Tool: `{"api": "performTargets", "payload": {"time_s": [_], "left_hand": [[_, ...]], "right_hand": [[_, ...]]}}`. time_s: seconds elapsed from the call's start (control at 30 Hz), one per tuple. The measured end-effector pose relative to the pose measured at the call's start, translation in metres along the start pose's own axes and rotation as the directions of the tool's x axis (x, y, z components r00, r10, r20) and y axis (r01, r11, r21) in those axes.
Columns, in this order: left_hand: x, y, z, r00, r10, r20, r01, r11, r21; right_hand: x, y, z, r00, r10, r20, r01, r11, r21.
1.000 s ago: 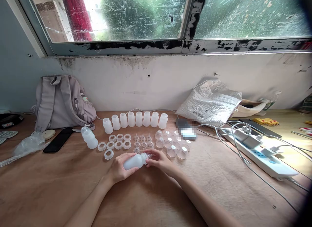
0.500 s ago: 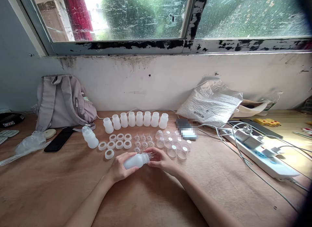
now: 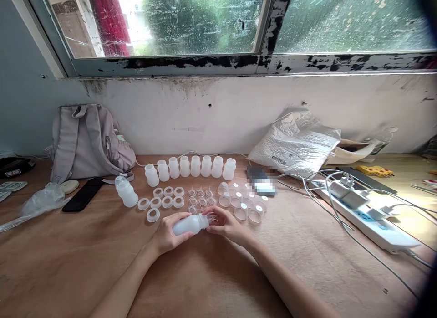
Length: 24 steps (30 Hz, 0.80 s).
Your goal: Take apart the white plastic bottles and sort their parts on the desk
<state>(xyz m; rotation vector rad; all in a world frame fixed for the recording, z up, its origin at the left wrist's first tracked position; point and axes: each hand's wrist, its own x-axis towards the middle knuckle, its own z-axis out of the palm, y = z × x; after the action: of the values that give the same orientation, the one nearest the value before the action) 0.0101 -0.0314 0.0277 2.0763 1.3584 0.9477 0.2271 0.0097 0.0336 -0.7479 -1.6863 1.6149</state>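
My left hand (image 3: 168,233) is wrapped round a frosted white baby bottle (image 3: 188,224), which lies tilted with its neck toward the right. At that neck, my right hand (image 3: 225,224) pinches a clear nipple (image 3: 210,219), its fingers closed around it. Just beyond my hands lie several small clear nipples (image 3: 202,202). White collar rings (image 3: 167,202) are grouped to their left, and clear domed caps (image 3: 241,211) to their right. An assembled bottle (image 3: 126,192) with a clear cap stands farther left. Several open bottles (image 3: 195,166) stand in a row behind.
A grey backpack (image 3: 87,142), a black phone (image 3: 83,195) and a crumpled plastic bag (image 3: 44,199) are on the left. To the right are a silver bubble mailer (image 3: 295,142), a white power strip (image 3: 372,222) and loose cables. A wall with a window rises behind the table.
Almost nothing differs. The bottle and my left hand have shifted very slightly to the left; my right hand stays at the bottle's neck.
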Motion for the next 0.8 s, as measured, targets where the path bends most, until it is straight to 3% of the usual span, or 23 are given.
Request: {"api": "performTargets", "payload": {"time_s": [0.8], "left_hand": [[-0.0011,0.0015,-0.0013,1.0,0.025,0.016,-0.024,0.999,-0.03]], "right_hand": [[0.0003,0.0004,0.0002,1.0,0.006,-0.012,-0.006,1.0,-0.003]]}}
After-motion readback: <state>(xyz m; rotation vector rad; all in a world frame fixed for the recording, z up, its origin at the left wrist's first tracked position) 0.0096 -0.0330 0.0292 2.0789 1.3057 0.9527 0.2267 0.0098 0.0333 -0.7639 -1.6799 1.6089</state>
